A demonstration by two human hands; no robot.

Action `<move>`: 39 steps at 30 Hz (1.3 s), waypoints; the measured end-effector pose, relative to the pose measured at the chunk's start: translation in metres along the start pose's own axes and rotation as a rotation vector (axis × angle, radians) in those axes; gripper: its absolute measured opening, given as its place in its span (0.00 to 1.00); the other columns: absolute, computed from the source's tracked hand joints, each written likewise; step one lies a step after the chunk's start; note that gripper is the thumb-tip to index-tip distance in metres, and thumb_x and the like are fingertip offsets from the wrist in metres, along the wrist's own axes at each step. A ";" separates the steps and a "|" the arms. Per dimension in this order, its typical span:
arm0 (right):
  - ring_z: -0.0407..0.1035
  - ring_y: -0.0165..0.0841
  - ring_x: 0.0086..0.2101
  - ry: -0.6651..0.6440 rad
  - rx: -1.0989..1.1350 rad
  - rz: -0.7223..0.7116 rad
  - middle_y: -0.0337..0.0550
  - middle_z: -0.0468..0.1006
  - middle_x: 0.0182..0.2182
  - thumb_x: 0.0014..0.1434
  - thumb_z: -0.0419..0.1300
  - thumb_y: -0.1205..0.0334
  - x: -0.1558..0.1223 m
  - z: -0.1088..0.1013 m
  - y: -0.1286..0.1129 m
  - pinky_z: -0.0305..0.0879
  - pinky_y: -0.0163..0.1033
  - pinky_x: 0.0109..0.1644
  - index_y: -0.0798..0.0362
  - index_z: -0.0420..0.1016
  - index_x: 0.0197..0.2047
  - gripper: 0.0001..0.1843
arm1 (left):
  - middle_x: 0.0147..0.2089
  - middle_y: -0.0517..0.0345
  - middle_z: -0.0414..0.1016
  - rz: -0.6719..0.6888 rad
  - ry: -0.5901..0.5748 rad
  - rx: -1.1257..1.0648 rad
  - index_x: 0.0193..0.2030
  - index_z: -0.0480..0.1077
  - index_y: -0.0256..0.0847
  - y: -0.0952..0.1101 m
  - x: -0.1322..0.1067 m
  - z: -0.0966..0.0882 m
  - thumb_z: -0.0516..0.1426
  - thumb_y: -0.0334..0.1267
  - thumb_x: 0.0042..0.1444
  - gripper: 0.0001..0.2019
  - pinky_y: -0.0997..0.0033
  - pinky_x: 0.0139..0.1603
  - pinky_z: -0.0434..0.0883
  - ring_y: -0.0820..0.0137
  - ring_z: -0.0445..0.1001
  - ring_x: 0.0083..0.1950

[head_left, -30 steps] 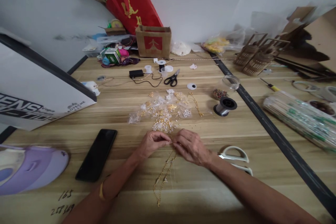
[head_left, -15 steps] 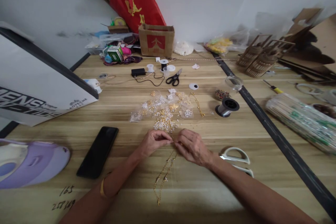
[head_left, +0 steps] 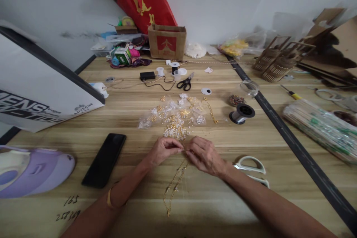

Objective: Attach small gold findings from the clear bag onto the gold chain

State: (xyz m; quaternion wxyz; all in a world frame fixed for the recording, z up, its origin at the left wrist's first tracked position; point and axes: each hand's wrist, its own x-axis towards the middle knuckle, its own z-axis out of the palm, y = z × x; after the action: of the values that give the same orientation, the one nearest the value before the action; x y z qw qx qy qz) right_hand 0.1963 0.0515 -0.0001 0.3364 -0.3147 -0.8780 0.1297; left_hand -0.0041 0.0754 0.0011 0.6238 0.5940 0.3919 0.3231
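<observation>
A gold chain necklace (head_left: 177, 186) with small clear stones hangs toward me from between my hands, its lower loop lying on the table. My left hand (head_left: 165, 151) is closed in a pinch at one small end piece, too tiny to make out. Close beside it, my right hand (head_left: 205, 156) pinches the chain's upper part, fingertips almost touching the left ones. Just beyond the fingers lies a pile of gold and clear beads (head_left: 175, 128), with small plastic bags of findings (head_left: 167, 108) behind it. A second gold chain (head_left: 211, 111) rests to their right.
White-handled scissors (head_left: 252, 167) lie by my right forearm, and a black phone (head_left: 104, 160) is left of my hands. A wire spool (head_left: 242, 114) and a jar of beads (head_left: 237, 99) stand to the right. Black scissors (head_left: 185, 82) lie farther back. A large white box (head_left: 41, 85) stands at left.
The view has shifted very slightly. Both hands keep their pinch in nearly the same place, and the chain hangs as before.
</observation>
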 end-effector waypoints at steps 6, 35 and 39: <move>0.62 0.34 0.31 -0.001 -0.005 0.004 0.46 0.71 0.29 0.62 0.51 0.67 0.001 -0.001 -0.001 0.61 0.39 0.34 0.56 0.68 0.37 0.05 | 0.30 0.54 0.78 -0.005 0.001 -0.001 0.30 0.76 0.34 0.000 0.000 0.000 0.64 0.36 0.45 0.07 0.74 0.35 0.69 0.72 0.74 0.32; 0.65 0.34 0.34 -0.013 0.001 0.007 0.47 0.73 0.31 0.62 0.53 0.67 -0.001 0.001 0.001 0.64 0.39 0.37 0.56 0.69 0.38 0.04 | 0.30 0.54 0.78 -0.025 0.000 0.024 0.29 0.76 0.34 -0.002 0.000 0.003 0.64 0.36 0.44 0.07 0.74 0.36 0.70 0.71 0.74 0.32; 0.66 0.34 0.34 -0.009 0.005 0.002 0.47 0.74 0.32 0.63 0.54 0.66 -0.002 0.002 0.003 0.65 0.39 0.37 0.56 0.70 0.39 0.05 | 0.29 0.55 0.78 -0.013 -0.003 0.025 0.28 0.76 0.34 -0.003 0.000 0.002 0.64 0.36 0.44 0.07 0.74 0.35 0.70 0.71 0.74 0.31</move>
State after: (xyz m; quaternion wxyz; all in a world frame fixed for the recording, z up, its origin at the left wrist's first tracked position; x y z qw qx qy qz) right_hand 0.1977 0.0524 -0.0043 0.3332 -0.3142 -0.8789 0.1337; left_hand -0.0024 0.0736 -0.0023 0.6191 0.5997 0.3988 0.3132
